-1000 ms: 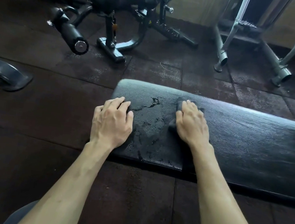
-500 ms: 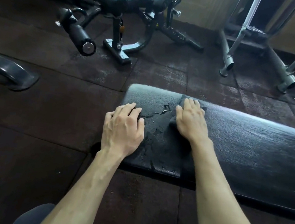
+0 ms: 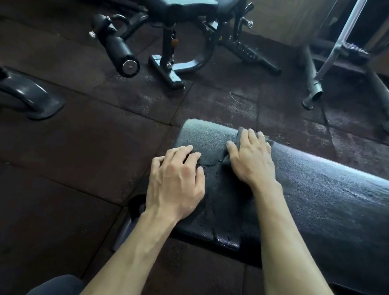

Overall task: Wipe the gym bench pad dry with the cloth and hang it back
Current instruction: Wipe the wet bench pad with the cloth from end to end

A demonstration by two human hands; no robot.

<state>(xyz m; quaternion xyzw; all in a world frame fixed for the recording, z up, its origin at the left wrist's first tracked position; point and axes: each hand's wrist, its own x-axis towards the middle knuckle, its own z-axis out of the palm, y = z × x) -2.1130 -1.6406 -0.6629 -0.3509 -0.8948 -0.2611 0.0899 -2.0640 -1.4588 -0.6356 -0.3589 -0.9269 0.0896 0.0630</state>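
The black bench pad [image 3: 331,199] runs from the centre to the right edge of the head view. Water beads show on its near left part around the front edge. My right hand [image 3: 252,158] lies flat on a dark grey cloth [image 3: 235,140] at the pad's far left part; only the cloth's left edge shows from under the fingers. My left hand [image 3: 176,182] rests palm down on the pad's left end, fingers spread, holding nothing.
A grey adjustable seat machine [image 3: 178,2] with a padded roller [image 3: 117,46] stands behind on dark rubber floor tiles. A curved machine foot [image 3: 28,96] sits at the left. Grey steel frame legs [image 3: 316,89] stand at the back right. My knee [image 3: 56,288] shows at the bottom.
My right hand has pushed the cloth farther up the pad toward its far edge, and the puddle that lay near the fingers is gone. The left hand has stayed put while the view shifted.
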